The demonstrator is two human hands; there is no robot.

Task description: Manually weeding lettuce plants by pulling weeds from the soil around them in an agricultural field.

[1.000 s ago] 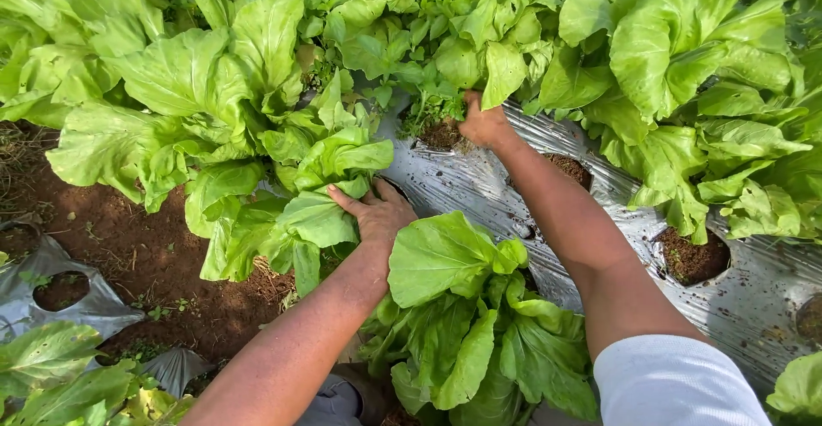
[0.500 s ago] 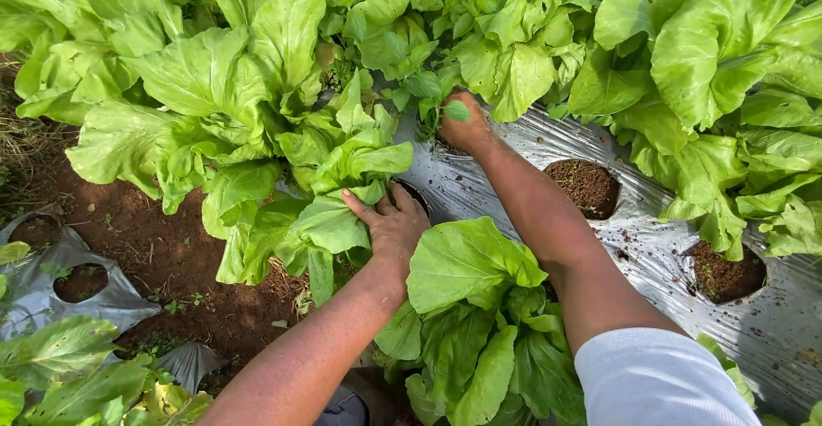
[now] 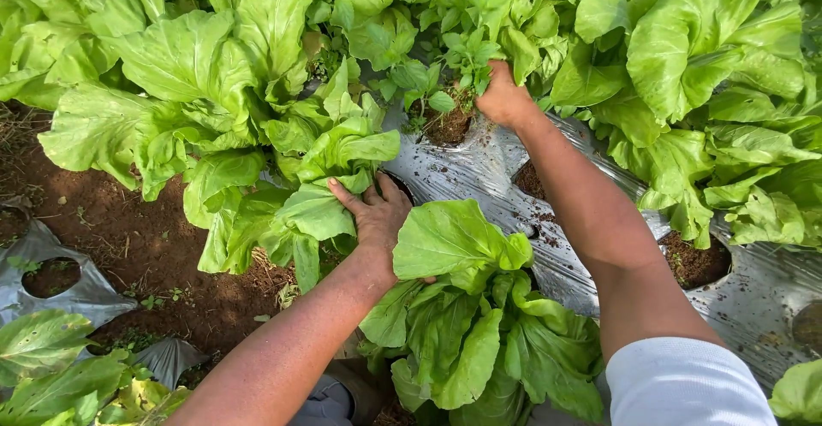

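My left hand point(image 3: 375, 214) lies with fingers spread on the leaves of a light green leafy plant point(image 3: 318, 178), pressing them aside at its base. My right hand point(image 3: 503, 99) reaches farther out, its fingers closed around the base of a small dark green weedy plant point(image 3: 454, 62) that grows from a soil hole point(image 3: 447, 126) in the silver plastic mulch point(image 3: 467, 173). Another leafy plant point(image 3: 479, 323) stands between my two forearms, close to me.
Large leafy plants point(image 3: 711, 75) crowd the far and right sides. Open planting holes with dark soil point(image 3: 693, 263) show in the mulch at right. Bare red-brown soil point(image 3: 154, 255) lies at left, with a torn piece of plastic point(image 3: 60, 280) and yellowing leaves at lower left.
The view has shifted down and closer. My right hand has stayed in the small plant at the hole. My left hand has stayed on the leafy plant.
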